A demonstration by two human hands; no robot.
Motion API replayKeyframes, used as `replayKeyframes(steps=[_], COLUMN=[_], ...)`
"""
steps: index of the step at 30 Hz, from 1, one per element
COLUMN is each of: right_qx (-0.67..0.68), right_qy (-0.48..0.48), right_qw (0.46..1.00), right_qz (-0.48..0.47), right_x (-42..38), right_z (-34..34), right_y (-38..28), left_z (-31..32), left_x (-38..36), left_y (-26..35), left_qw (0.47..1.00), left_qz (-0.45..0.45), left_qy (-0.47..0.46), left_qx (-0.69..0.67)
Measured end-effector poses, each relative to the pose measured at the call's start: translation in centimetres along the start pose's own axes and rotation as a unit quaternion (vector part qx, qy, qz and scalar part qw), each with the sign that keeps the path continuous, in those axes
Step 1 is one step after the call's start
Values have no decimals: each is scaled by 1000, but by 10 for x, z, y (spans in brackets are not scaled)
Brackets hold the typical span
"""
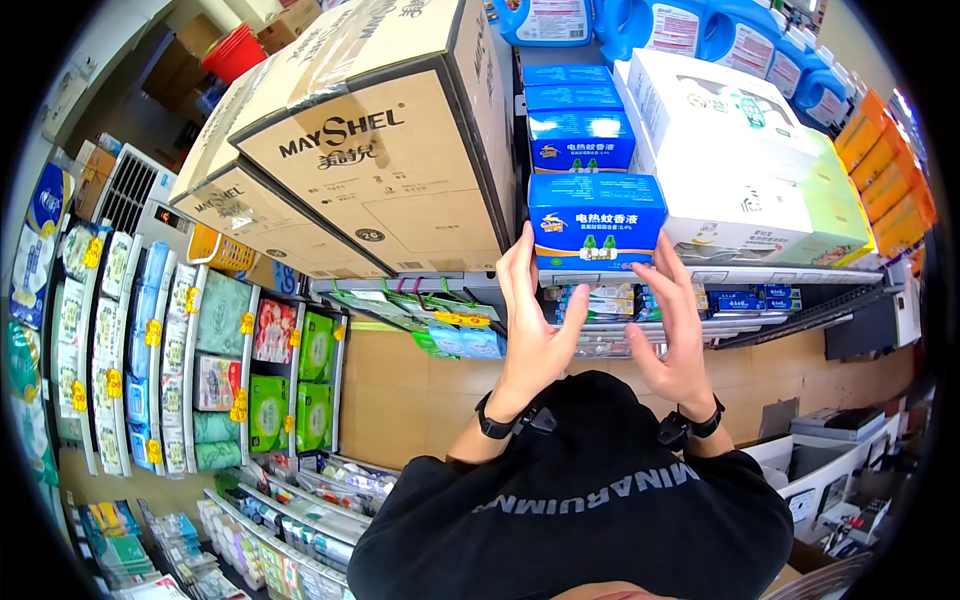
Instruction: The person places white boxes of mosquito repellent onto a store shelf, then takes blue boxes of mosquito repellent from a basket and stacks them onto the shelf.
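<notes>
A blue box of electric mosquito repellent liquid point(597, 222) stands at the front edge of the shelf top, its printed front facing me. My left hand point(537, 325) has its fingers along the box's left side, the thumb below the lower edge. At the lower right corner, the fingers of my right hand point(670, 335) press against the box, with the thumb apart and lower down. Both hands hold the box between them. Behind it sit more blue boxes point(580, 130) of similar look, in a row running back.
Large MAYSHEL cartons point(350, 160) rise to the left of the row. White boxes point(735, 215) stand close on the right, with orange packs point(885, 165) beyond. Blue detergent jugs point(670, 28) line the back. The metal shelf edge point(780, 276) runs below; packaged goods fill the left shelves point(195, 360).
</notes>
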State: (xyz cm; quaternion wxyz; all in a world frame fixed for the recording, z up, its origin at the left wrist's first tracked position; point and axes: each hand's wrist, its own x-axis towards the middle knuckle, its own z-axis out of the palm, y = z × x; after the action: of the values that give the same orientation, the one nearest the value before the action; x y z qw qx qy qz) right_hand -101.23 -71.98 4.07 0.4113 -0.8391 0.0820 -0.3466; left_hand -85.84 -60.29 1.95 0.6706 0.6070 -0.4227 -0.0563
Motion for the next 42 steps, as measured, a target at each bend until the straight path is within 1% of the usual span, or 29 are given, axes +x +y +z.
replayKeyframes(steps=[2, 4, 6, 7, 9, 10, 13, 15, 20, 22, 24, 26, 29, 30, 32, 34, 36, 37, 38, 39, 40, 42], right_qx=[19, -18, -13, -27, -38, -41, -43, -42, -87, -66, -45, -33, -55, -57, -26, -19, -53, -55, -80, -104, -82, -144], right_qy=[-6, -6, -16, -25, -34, -40, -48, -50, -53, -66, -79, -115, -140, -140, -218, -219, -179, -179, -168, -157, -121, -145], right_qw=[1000, 1000, 1000, 999, 999, 998, 998, 998, 994, 995, 994, 989, 985, 985, 968, 965, 982, 982, 982, 982, 989, 978], right_qz=[-10, -20, -10, -7, -4, -1, 10, 18, 32, 46, 60, 81, 84, 84, 124, 141, -28, -28, -8, 12, 5, -47], right_x=[2, 4, 6, 6, 8, 9, 14, 17, 18, 16, 15, 14, 11, 13, 22, 34, 48, 61, 77, 92, 110, 159], right_z=[2, 5, 5, 5, 8, 10, 19, 24, 29, 21, 12, 2, -15, -24, -50, -76, -99, -109, -119, -124, -121, -130], right_y=[3, 1, 0, 2, 4, 7, 15, 21, 21, 14, 7, -1, -9, -11, -20, -35, -37, -48, -61, -67, -69, -60], left_z=[4, 8, 11, 13, 19, 22, 27, 29, 32, 29, 25, 22, 18, 18, 18, 15, 14, 15, 16, 19, 21, 27], left_x=[4, 8, 10, 10, 10, 11, 16, 18, 20, 22, 23, 23, 23, 21, 17, 18, 28, 35, 41, 46, 51, 55], left_y=[-6, -8, -12, -14, -17, -17, -19, -24, -24, -24, -22, -19, -12, -9, 5, 18, 19, 18, 17, 15, 14, 9], left_qw=[1000, 1000, 998, 998, 990, 990, 977, 975, 971, 960, 956, 951, 944, 939, 935, 931, 919, 913, 914, 904, 893, 892], left_qz=[13, 11, 16, 16, 23, 22, 27, 26, 14, 27, 30, 33, 31, 35, 47, 63, 108, 130, 132, 143, 154, 158], left_qy=[18, 22, 36, 35, 61, 61, 64, 69, 85, 72, 66, 59, 44, 48, 73, 68, 39, 27, 29, 9, -10, -10], left_qx=[2, -2, 46, 48, 126, 128, 200, 210, 223, 269, 285, 301, 324, 338, 345, 353, 377, 386, 384, 404, 423, 424])
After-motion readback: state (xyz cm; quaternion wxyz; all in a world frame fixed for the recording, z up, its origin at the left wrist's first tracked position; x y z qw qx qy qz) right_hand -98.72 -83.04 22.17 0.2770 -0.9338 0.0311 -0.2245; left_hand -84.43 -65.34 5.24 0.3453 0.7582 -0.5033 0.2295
